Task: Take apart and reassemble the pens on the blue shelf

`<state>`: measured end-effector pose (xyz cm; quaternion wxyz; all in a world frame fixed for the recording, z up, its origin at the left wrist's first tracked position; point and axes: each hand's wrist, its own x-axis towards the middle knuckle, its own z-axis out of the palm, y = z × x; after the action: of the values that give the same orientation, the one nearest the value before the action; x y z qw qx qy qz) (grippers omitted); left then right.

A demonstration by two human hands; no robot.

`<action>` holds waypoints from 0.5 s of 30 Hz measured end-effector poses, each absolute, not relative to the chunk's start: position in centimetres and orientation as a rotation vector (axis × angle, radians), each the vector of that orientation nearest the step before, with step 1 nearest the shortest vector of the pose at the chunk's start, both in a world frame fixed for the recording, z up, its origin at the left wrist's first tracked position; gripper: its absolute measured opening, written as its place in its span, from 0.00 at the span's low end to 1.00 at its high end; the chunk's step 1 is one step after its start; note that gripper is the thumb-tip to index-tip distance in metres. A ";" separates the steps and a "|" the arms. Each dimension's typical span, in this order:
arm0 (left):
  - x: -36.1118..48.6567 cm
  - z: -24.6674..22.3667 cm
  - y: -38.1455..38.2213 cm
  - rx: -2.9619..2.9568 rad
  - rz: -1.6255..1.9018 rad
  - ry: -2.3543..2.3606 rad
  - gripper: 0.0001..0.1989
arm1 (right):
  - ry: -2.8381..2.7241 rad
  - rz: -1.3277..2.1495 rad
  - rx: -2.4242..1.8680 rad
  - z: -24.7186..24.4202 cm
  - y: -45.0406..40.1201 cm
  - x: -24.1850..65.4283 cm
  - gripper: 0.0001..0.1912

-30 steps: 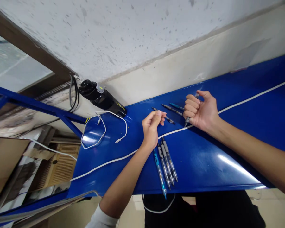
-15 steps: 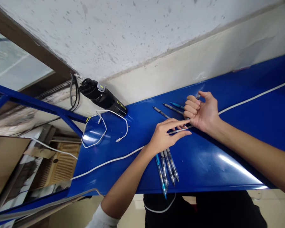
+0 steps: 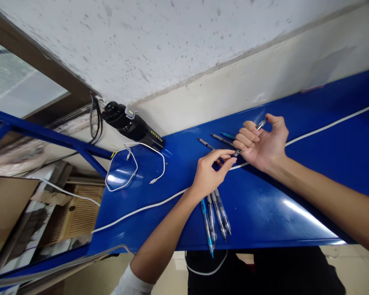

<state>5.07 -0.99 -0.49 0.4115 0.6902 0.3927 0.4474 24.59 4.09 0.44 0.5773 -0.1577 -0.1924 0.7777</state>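
A pen with a clear barrel and a grey end runs through the curled fingers of my right hand, palm turned up, thumb near its upper tip. My left hand pinches the pen's lower grey end between thumb and fingertips. Below my left hand, several clear pens lie side by side with a blue pen, their upper parts partly covered by that hand. Beyond the hands rest a grey pen, a second grey pen and another blue pen, partly hidden.
A black bottle stands by the wall on the blue table. A short white charging cable lies looped beside it. One long white cable crosses the table beneath my hands. At left is a blue metal frame.
My left fingers have closed from a spread pose onto the pen's lower end. My right hand has shifted slightly right, its thumb has opened outward, and more of the pen shows.
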 end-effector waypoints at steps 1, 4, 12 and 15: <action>5.1 -0.5 -0.9 1.698 1.144 1.005 0.10 | -0.435 1.818 -0.350 0.5 4.1 24.4 0.27; 5.1 -0.5 -0.5 1.516 1.234 1.026 0.10 | -0.447 1.784 -0.352 0.9 4.1 23.6 0.27; 4.0 -0.9 1.5 0.906 1.512 1.014 0.15 | -0.845 1.739 -0.489 2.8 2.6 21.6 0.27; 3.4 -1.2 2.1 0.839 1.526 1.004 0.17 | -1.015 1.761 -0.490 2.3 1.8 21.0 0.29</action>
<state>3.44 2.07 -1.15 0.5359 0.3522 0.4218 0.6410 20.98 1.83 2.30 0.5016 -0.2029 -0.4199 0.7286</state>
